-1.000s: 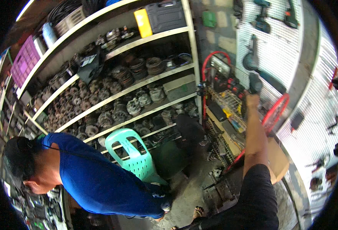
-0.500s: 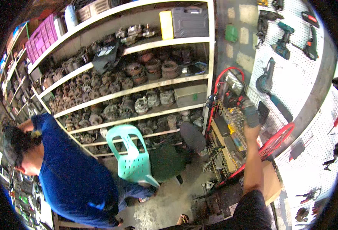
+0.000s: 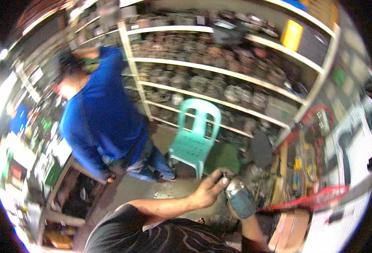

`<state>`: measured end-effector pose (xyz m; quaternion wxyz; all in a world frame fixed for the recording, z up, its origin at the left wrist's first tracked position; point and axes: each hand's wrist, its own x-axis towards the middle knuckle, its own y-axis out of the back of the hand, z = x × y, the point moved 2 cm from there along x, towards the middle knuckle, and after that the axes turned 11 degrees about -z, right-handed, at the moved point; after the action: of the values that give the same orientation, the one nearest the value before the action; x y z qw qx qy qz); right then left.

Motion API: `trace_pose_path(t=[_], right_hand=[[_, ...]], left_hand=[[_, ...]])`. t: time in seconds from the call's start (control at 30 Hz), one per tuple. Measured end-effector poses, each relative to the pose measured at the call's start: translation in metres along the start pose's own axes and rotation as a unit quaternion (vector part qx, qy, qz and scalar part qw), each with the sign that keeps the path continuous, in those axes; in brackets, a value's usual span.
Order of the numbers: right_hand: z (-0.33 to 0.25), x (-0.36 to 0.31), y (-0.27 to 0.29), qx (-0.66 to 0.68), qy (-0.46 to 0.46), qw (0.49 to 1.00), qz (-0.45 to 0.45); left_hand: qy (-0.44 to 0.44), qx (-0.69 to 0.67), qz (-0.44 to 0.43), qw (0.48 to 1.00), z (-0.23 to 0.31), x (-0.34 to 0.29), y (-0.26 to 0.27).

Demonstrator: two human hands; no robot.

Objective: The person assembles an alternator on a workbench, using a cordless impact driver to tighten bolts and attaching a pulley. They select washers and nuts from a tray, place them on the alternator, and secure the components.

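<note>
Power tool, position: the teal-bodied power tool (image 3: 241, 203) has come in from arm's length beside the red-framed wire rack (image 3: 314, 199) to just in front of the body, nose upward.
Meaning for the handling: the left hand (image 3: 210, 189) has joined in, so the work appears to have passed from one-handed holding to two-handed handling at the nose.
Power tool, look: rounded silver metal nose above a teal-grey housing; slightly blurred, exact kind uncertain.
Left hand, state: thumb and curled fingers pinching the nose end; whether a small part sits between them, I cannot tell.
Right hand, state: the right hand (image 3: 247, 221), mostly hidden behind the housing, seems closed on the tool from below.
Cardboard box: the box (image 3: 290, 232) sits beside the right forearm.
Green plastic chair: the chair (image 3: 193, 145) stands beyond the hands, before the parts shelving (image 3: 323, 65).
Blue-shirted person: the co-worker (image 3: 106, 114) stands to the left, well apart from the tool.
</note>
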<state>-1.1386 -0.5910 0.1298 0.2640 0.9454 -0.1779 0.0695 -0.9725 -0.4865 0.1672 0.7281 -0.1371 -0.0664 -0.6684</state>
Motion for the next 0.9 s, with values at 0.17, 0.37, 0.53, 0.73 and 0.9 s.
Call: trace_pose_path(t=[0.17,0.37,0.53,0.73,0.9], right_hand=[[-0.034,0.032,-0.120,-0.020,0.014,0.999,-0.033],[-0.055,0.116,-0.237,-0.109,0.168,0.959,-0.199],[-0.069,0.177,-0.353,0.063,0.012,0.910,-0.409],[-0.109,0.234,-0.464,0.389,-0.160,0.743,-0.521],[-0.137,0.286,-0.532,0.290,0.021,0.781,-0.553]], left_hand=[[0.162,-0.089,0.166,0.969,0.007,-0.102,0.067],[0.031,-0.244,0.259,0.934,0.029,-0.228,0.162],[-0.080,-0.258,0.342,0.900,0.060,-0.334,0.225],[-0.136,-0.160,0.420,0.883,0.111,-0.431,0.274],[-0.156,-0.143,0.486,0.848,0.115,-0.469,0.321]])
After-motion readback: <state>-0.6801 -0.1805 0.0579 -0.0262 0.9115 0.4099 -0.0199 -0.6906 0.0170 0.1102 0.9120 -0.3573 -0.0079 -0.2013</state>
